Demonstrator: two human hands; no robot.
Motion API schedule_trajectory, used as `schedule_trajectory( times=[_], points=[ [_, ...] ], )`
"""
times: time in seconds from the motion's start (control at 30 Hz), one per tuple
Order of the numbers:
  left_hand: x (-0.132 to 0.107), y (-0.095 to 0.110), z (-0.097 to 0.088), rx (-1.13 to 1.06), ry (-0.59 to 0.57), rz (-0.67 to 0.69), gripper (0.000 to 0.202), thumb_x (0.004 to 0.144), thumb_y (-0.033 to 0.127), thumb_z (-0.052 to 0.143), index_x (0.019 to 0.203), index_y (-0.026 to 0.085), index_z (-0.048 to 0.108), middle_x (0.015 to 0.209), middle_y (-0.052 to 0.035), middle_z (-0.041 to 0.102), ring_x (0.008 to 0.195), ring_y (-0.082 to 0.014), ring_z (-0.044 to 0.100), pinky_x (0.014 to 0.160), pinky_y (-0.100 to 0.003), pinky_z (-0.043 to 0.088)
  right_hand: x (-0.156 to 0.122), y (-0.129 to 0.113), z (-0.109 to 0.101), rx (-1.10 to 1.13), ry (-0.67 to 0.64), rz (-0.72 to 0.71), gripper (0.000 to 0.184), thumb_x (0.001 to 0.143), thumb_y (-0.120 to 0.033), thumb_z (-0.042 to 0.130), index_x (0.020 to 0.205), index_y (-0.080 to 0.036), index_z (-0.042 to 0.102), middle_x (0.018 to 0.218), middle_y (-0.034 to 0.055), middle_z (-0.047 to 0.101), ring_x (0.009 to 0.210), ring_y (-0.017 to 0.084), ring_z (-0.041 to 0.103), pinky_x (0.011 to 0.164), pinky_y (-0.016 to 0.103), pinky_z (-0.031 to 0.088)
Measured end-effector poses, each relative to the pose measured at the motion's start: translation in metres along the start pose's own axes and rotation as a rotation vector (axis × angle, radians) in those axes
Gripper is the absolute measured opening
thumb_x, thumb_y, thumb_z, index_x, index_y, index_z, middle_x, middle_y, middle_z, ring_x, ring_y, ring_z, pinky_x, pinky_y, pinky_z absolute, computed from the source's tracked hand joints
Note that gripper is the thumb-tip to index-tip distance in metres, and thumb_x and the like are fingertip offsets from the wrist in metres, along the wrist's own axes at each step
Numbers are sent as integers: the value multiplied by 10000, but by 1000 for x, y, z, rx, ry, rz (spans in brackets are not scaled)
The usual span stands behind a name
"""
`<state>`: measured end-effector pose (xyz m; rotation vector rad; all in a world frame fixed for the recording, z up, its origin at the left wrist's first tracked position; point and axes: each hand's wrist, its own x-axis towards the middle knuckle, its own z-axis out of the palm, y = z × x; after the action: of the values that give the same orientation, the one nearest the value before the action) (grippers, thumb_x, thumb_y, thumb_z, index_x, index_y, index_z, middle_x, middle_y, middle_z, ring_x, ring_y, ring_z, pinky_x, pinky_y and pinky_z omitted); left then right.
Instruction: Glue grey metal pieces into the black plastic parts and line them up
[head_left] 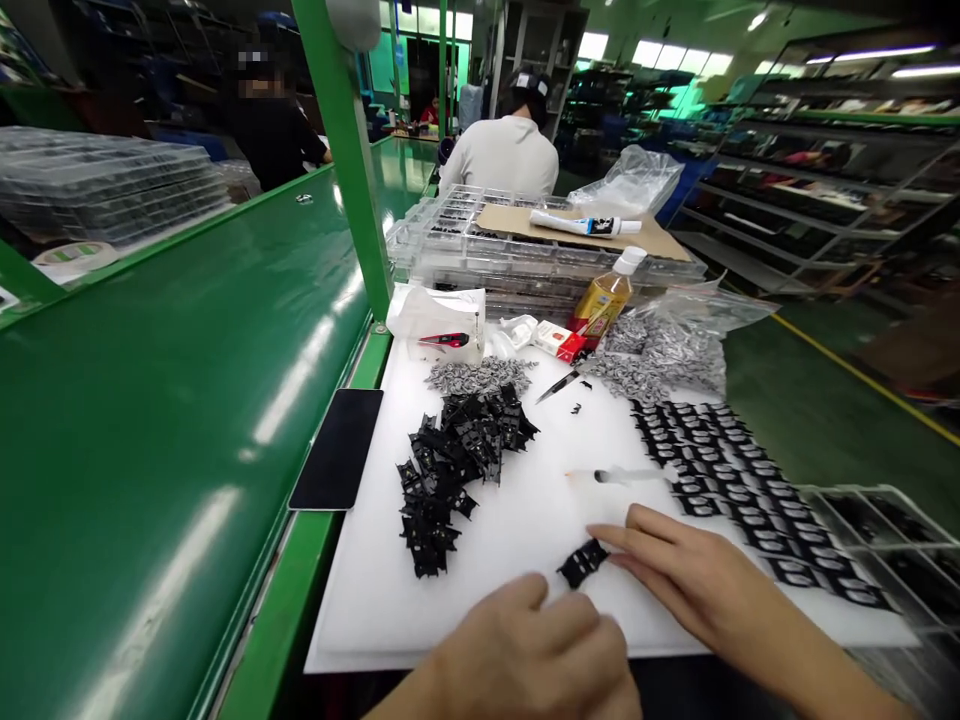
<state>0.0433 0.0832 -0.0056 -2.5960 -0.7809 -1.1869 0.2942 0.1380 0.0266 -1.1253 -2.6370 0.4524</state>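
Black plastic part (583,563): flat on the white board (360,620), just ahead of my fingers. Right fingers (622,535): extended, pressed together, tips touching its end. Left fingers (525,600): curled, just beside it; any pinch hidden. Left of the fingers, farther: loose, unsorted heap of black parts (442,470). Right: rows of parts (720,470), already laid out. Farthest: grey parts (480,375).

phone (336,450) l of bd (360,630) | parts (457,470) on bd | trays (525,265) behind bd
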Motion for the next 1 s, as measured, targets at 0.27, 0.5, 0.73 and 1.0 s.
schedule_trajectory(
  times=[0.27, 0.5, 0.73, 1.0],
  points=[
    [10, -3, -2, -24, -383, -321, 642, 912, 514, 695, 1376, 92, 559, 1009, -91, 681, 871, -285, 622, 691, -449, 514, 38, 3, -4, 297, 465, 297, 362, 967, -409, 759, 1255, -220, 647, 777, -25, 600, 565, 132, 509, 534, 279, 445],
    [12, -7, -3, -154, -303, -330, 356, 998, 298, 601, 1310, 129, 577, 1002, -95, 687, 863, -251, 623, 713, -407, 507, 35, -9, -16, 436, 620, 256, 150, 1042, -353, 647, 991, -242, 735, 951, 46, 727, 788, 191, 637, 680, 327, 487],
    [20, -11, -3, -95, -453, -516, 488, 945, 309, 643, 1400, 150, 565, 1254, -181, 582, 1019, -342, 590, 832, -544, 555, -30, -14, -14, 421, 306, 246, 87, 1026, -220, 654, 981, -275, 703, 916, 12, 690, 819, 180, 651, 699, 305, 494],
    [20, -12, -2, -152, -449, -498, 322, 945, 383, 684, 1175, 166, 627, 1170, -146, 580, 977, -320, 571, 797, -514, 548, -31, -12, -10, 536, 370, 303, 107, 1045, -265, 621, 996, -289, 713, 954, 46, 667, 893, 220, 637, 735, 323, 521]
  ],
)
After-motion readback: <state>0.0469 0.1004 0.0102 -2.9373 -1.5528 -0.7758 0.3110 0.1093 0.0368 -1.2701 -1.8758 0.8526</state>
